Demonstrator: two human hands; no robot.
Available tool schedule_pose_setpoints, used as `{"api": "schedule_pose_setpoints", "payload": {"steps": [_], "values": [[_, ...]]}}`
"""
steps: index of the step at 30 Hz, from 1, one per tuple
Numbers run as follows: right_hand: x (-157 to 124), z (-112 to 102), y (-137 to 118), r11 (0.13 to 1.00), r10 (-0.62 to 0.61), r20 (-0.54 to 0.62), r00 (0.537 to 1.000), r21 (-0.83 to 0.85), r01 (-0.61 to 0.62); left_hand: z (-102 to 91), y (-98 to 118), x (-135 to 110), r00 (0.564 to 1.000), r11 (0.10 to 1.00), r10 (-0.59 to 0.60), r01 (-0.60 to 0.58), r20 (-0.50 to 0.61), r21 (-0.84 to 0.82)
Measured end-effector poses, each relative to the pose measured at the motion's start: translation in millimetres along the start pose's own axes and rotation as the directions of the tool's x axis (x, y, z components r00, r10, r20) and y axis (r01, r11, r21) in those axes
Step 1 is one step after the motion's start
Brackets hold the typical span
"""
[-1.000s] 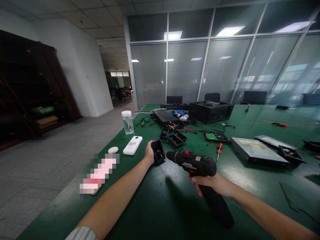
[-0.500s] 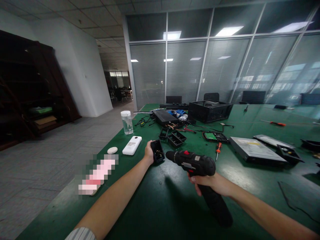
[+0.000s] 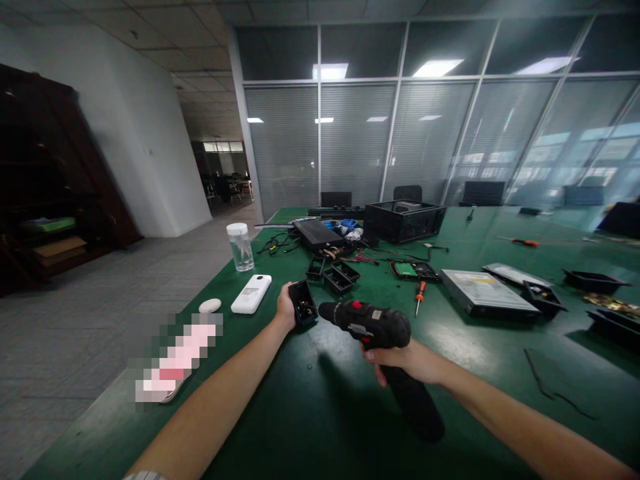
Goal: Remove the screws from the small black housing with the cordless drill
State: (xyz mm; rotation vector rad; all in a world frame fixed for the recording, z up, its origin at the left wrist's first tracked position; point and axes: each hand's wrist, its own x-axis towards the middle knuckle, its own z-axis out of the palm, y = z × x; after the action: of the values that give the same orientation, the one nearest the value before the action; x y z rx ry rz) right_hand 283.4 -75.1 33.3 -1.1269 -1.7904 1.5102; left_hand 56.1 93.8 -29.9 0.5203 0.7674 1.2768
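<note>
My left hand is closed on a small black plastic box, holding it tilted up from the green table. My right hand grips the handle of a black cordless drill with red details. The drill's nose points left at the open face of the small box, a short gap away. Both forearms reach out over the near part of the table.
Left of my hand lie a white remote-like device, a small white oval and a clear cup. Beyond are small black trays, a screwdriver, a flat drive, a black computer case and cables.
The view has swung a little to the right, so everything sits further left in the picture. Both hands keep their grips, and the drill stays close to the box.
</note>
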Motion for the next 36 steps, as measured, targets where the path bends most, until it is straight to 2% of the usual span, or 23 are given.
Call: {"api": "schedule_pose_setpoints", "payload": {"steps": [12, 18, 36], "values": [[3.2, -4.4, 17.7, 0.998, -0.03, 0.005, 1.0, 0.056, 0.029, -1.9, -2.0, 4.0, 1.0, 1.0, 0.021, -0.021, 0.021, -0.009], [4.0, -4.9, 15.9, 0.997, -0.048, 0.006, 0.999, 0.065, 0.047, -0.9, -0.9, 1.6, 1.0, 1.0, 0.005, -0.004, 0.011, -0.014], [2.1, -1.8, 5.3, 0.995, 0.018, 0.005, 1.0, 0.097, -0.018, -1.9, -2.5, 3.3, 1.0, 1.0, 0.01, -0.01, -0.009, -0.014]]}}
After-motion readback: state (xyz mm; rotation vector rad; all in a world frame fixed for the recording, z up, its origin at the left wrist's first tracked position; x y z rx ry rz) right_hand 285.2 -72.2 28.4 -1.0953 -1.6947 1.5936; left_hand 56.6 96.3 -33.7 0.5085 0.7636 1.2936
